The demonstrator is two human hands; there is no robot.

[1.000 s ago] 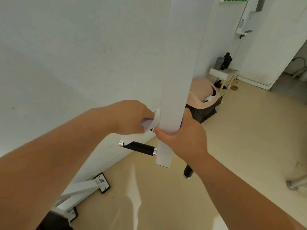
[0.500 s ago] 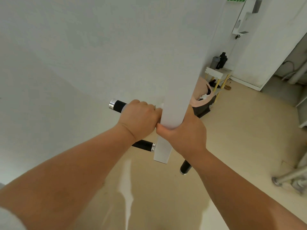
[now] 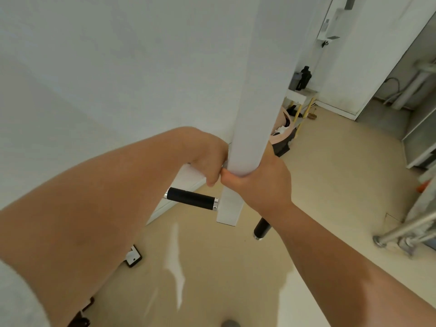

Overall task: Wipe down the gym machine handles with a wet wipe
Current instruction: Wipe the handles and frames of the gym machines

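A white upright post (image 3: 250, 109) of the gym machine fills the middle of the view. My left hand (image 3: 207, 159) is closed around the upper left handle, hard against the post. That handle and the wet wipe are hidden inside the fist. My right hand (image 3: 259, 180) grips the post from the right, its thumb touching the left hand's fingers. Below them a black lower left handle (image 3: 191, 198) with chrome ends sticks out bare. A second black lower handle (image 3: 262, 228) pokes out under my right wrist.
The white wall runs close along the left. A machine foot plate (image 3: 133, 257) sits on the beige floor. Behind the post are a pink bin (image 3: 284, 133) and a small white table (image 3: 300, 96) with dark bottles. Chrome bars (image 3: 401, 230) lie at the right.
My left hand slid along the upper handle toward the post, covering the chrome end cap seen before. The right hand kept its grip on the post. The view shifted slightly.
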